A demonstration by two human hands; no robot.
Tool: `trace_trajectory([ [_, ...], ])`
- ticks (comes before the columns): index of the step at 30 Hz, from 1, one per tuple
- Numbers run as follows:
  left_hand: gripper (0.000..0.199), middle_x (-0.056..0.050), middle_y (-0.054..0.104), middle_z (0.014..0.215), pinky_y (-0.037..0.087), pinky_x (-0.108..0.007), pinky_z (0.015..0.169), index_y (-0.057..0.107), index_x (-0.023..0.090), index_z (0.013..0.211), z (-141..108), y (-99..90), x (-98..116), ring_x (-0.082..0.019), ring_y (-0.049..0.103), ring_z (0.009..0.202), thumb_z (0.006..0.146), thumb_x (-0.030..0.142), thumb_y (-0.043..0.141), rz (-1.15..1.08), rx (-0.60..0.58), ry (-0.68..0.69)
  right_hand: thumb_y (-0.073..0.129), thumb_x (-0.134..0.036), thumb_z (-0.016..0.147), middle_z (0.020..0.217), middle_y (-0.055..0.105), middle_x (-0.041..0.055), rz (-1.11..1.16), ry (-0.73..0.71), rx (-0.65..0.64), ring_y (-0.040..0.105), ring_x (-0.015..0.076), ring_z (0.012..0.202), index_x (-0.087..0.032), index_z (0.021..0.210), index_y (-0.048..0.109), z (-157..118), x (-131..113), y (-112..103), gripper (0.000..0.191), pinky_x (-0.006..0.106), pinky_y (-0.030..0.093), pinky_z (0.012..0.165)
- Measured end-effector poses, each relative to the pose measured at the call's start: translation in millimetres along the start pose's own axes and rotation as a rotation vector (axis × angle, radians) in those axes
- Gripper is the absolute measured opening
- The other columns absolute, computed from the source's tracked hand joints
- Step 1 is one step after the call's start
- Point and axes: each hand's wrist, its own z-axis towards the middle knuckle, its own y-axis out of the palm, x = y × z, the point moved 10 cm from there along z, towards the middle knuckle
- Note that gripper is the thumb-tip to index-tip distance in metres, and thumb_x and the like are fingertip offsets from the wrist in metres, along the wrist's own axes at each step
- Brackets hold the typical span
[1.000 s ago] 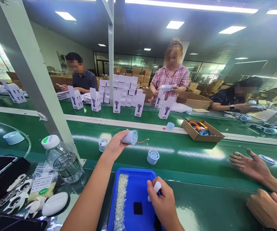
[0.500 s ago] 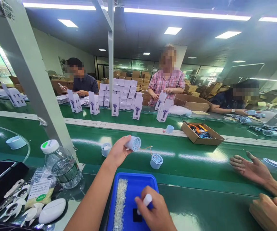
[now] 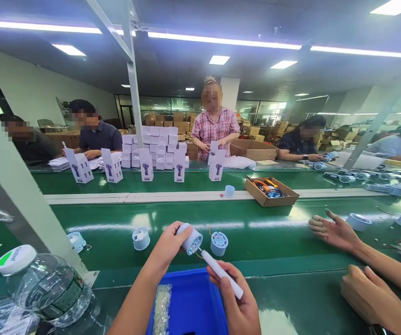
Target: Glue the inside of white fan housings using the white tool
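In the head view, the fingers of the left hand (image 3: 167, 246) were curled around a light blue cylinder part (image 3: 189, 239), lifted above the green bench (image 3: 273, 251), with its ribbed end turned to the right hand (image 3: 237, 298). The fingers of that hand were bent firmly about a white pen-like tool (image 3: 221, 273). Its thin tip was at the ribbed end; whether it touched, I could not tell. By my judgement, the step was tool work at this end, and the next move called for a steady cylinder and a well-aligned tip, careful of the thin wire (image 3: 198, 255).

A similar blue part (image 3: 219, 244) stood on the bench, just beside.

About writing: the white boxes (image 3: 147, 165) carried a purple device picture with small dark letters beneath, not readable. The bottle (image 3: 50, 288) had a green-marked cap and a green label, but I could read no brand.
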Motion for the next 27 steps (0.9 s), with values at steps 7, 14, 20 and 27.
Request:
trace_trajectory([
  [7, 0.035, 0.000, 0.056, 0.073, 0.038, -0.023, 0.057, 0.054, 0.016, 0.079, 1.1, 4.0, 3.3, -0.013, 0.051, 0.065, 0.071, 0.050, 0.063, 0.036, 0.010, 0.043, 0.056, -0.046, 0.085, 0.099, 0.071, 0.0109, -0.052, -0.024, -0.055, 0.067, 0.0245, 0.092, -0.018, 0.105, 0.062, 2.7, -0.2, -1.7, 0.035, 0.034, 0.054, 0.083],
  [14, 0.030, 0.002, 0.052, 0.066, 0.035, -0.021, 0.052, 0.051, 0.017, 0.071, -6.2, 13.7, 11.3, -0.010, 0.045, 0.059, 0.072, 0.045, 0.063, 0.091, 0.030, 0.078, 0.050, -0.045, 0.088, 0.091, 0.071, 0.0089, -0.225, -0.096, -0.073, 0.067, 0.0224, 0.084, -0.018, 0.108, 0.060, 4.7, -1.8, -4.1, 0.035, 0.030, 0.056, 0.074],
  [20, 0.044, 0.006, 0.032, 0.052, 0.028, -0.020, 0.046, 0.031, 0.019, 0.054, -19.0, 9.4, 21.4, -0.007, 0.030, 0.048, 0.073, 0.045, 0.061, -0.126, 0.275, 0.207, 0.061, -0.046, 0.078, 0.067, 0.066, 0.0018, -0.430, -0.160, -0.194, 0.062, 0.0201, 0.057, -0.022, 0.093, 0.071, -9.8, -5.7, 17.7, 0.030, 0.024, 0.048, 0.044],
  [27, 0.045, 0.004, 0.037, 0.053, 0.029, -0.022, 0.044, 0.032, 0.020, 0.055, -27.6, 26.2, 11.7, -0.009, 0.035, 0.047, 0.072, 0.051, 0.059, -0.363, 0.268, 0.175, 0.052, -0.045, 0.087, 0.079, 0.066, 0.0031, -0.423, -0.214, -0.218, 0.062, 0.0171, 0.068, -0.021, 0.098, 0.065, 12.6, -28.7, 27.5, 0.030, 0.028, 0.052, 0.057],
])
